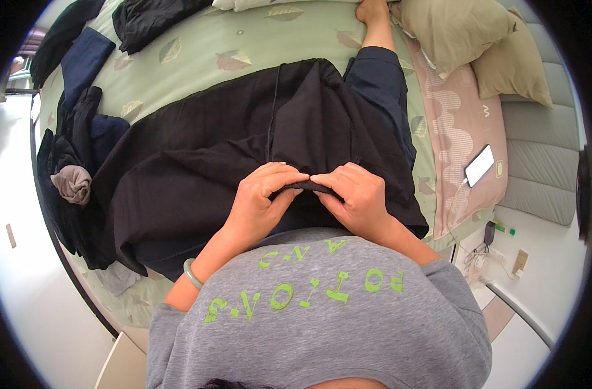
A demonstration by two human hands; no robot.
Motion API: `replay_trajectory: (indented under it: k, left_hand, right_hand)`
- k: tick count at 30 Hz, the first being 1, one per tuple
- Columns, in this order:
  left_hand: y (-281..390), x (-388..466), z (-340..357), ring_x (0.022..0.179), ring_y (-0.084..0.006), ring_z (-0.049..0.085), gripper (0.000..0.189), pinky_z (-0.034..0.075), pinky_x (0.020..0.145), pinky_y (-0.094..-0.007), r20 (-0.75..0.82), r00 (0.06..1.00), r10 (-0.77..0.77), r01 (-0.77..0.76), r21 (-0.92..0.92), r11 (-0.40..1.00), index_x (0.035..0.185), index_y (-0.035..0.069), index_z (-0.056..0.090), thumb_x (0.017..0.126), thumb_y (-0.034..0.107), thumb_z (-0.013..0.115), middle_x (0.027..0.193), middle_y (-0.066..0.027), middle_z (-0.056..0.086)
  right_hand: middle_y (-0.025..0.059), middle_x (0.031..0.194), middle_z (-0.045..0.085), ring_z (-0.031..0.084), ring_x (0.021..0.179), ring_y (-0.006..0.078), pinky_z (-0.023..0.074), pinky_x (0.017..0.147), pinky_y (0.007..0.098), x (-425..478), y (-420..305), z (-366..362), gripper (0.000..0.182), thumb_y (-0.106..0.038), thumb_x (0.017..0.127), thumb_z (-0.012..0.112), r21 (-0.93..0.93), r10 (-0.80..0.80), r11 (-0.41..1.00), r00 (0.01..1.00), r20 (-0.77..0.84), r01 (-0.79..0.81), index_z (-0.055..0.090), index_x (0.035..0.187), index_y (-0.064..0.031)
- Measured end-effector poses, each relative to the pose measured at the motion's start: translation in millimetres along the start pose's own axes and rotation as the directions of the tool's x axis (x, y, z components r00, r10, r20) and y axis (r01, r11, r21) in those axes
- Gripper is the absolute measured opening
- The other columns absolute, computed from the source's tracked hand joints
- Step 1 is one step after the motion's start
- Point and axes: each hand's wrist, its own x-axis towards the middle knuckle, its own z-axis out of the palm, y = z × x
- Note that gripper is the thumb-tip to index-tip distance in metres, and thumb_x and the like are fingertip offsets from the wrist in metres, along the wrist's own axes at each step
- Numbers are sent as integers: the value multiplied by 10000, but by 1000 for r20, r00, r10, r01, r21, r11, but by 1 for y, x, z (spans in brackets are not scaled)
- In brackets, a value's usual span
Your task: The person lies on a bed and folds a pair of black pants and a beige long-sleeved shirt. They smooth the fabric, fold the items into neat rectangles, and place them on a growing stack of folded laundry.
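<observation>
A large black cloth garment [189, 170] is spread over my lap and legs, with seams running across it. My left hand [267, 192] pinches its edge between thumb and fingers. Close beside it, my right hand [354, 192] grips the same edge, and the two index fingertips nearly meet. Between the hands the gathered edge [308, 185] curves in a short arch in front of my grey shirt. What kind of garment it is cannot be told from its visible part.
I sit on a bed with a green leaf-patterned sheet [194, 78]. Dark clothes [84, 63] and a rolled greyish cloth [73, 185] lie at the left. Pillows [461, 34] rest at the upper right. A smartphone [479, 165] on a charging cable lies on a pink mat [451, 194].
</observation>
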Motion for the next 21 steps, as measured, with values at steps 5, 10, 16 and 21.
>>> replay_trajectory:
  k: [5, 10, 16, 21]
  left_hand:
    - [-1, 0, 0, 939, -238, 685, 207, 496, 949, -367, -42, 999, -19, 19, 12, 1000, 914, 19, 715, 713, -29, 730, 898, -117, 716]
    - [-4, -3, 6, 913, -230, 695, 197, 491, 966, -400, -83, 996, -38, 36, -27, 999, 894, 16, 714, 704, -33, 732, 889, -105, 722]
    - [1, -6, 7, 891, -232, 695, 230, 478, 978, -422, -115, 993, 38, -35, 22, 999, 918, 21, 705, 706, -67, 690, 886, -96, 717]
    - [5, -7, 3, 867, -237, 694, 259, 480, 967, -418, -77, 992, 100, -91, 116, 989, 922, 20, 705, 680, -69, 678, 881, -94, 713]
  right_hand:
    - [68, 717, 616, 598, 633, 230, 479, 546, 319, -2, 0, 1, 281, -94, 636, 757, -56, -59, 997, 998, -19, 58, 656, 895, -53]
    - [77, 684, 606, 589, 591, 238, 462, 522, 318, -5, -5, 11, 288, -56, 606, 747, -42, -37, 999, 993, -113, 32, 653, 877, -31]
    - [76, 714, 615, 598, 618, 236, 476, 549, 325, -3, -2, 4, 315, -60, 602, 744, -7, -94, 996, 994, -50, 94, 653, 903, -33]
    - [59, 739, 625, 608, 650, 226, 488, 572, 327, -5, 1, 0, 349, -81, 593, 754, 22, -79, 997, 997, -18, 79, 662, 929, -52]
